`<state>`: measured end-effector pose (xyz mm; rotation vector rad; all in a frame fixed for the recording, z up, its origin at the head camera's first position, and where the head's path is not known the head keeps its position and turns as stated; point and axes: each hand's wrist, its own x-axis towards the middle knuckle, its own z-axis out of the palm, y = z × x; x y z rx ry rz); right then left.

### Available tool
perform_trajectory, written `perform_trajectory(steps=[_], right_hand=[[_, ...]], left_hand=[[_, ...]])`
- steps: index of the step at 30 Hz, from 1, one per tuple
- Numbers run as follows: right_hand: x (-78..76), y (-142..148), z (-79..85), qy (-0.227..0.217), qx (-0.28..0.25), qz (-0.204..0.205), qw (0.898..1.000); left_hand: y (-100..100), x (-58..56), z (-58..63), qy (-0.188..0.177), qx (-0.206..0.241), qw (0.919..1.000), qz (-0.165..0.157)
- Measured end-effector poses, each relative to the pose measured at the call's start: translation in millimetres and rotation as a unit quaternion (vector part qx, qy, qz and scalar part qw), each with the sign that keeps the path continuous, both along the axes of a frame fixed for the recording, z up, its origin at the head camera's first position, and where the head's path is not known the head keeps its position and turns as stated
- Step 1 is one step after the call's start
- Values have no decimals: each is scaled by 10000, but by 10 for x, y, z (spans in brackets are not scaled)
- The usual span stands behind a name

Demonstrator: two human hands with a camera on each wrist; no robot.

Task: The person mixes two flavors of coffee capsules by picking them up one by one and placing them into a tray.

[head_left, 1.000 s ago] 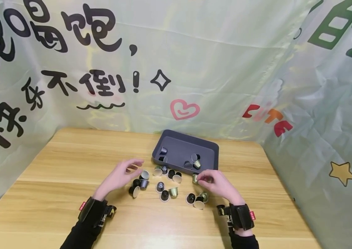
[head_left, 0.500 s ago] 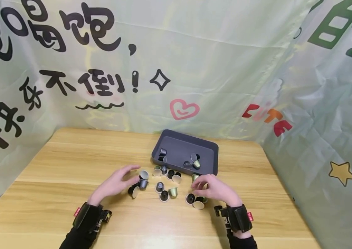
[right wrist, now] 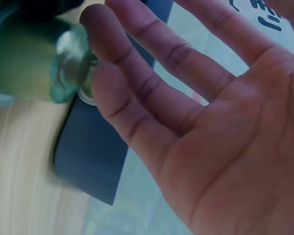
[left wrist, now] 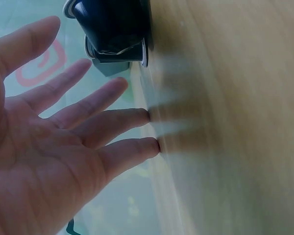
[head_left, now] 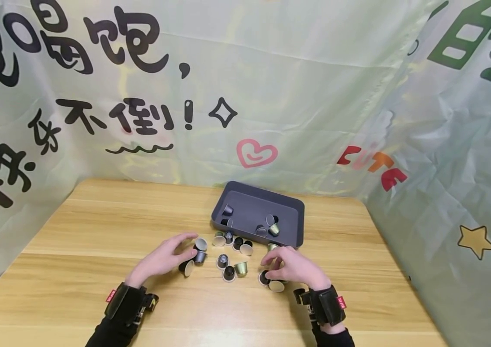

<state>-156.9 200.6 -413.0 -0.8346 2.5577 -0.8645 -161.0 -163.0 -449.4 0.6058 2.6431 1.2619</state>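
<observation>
In the head view my left hand (head_left: 165,255) hovers beside a small group of coffee capsules, a dark one with a pale lid (head_left: 201,244) among them. Its fingers spread loosely in the left wrist view, near a black capsule (left wrist: 110,24), and grip nothing visible. My right hand (head_left: 293,267) reaches over another group, its fingertips by a black capsule (head_left: 264,277) and a pale-lidded capsule (head_left: 276,286). In the right wrist view, a green capsule (right wrist: 27,58) lies beside the loosely bent fingers. The thumb tip is out of that view.
A dark grey tray (head_left: 251,196) stands at the back with several capsules inside. Along its front edge lie more capsules, including a pale-lidded one (head_left: 246,249). A green capsule (head_left: 241,269) sits mid-table. Printed cloth (head_left: 314,96) walls in the wooden table (head_left: 111,212).
My right hand has come from the green capsule by the tray toward me, over the right group. The left hand has shifted slightly, staying by the left group.
</observation>
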Motion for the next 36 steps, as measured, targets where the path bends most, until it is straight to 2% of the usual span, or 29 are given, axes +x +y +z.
perform_trajectory(steps=[11,26,36], right_hand=[[-16,-76,-98,6,321,-97,9994],[41,-202,-102,-114,699,-334,9969],[68,-214,-103,-9,780,-302,9965]], left_hand=[[8,5,9,-10,-60,10000,-2],[18,15,15,-71,-14,9999,-78],[5,-7,-40,-164,18,9999,-42]])
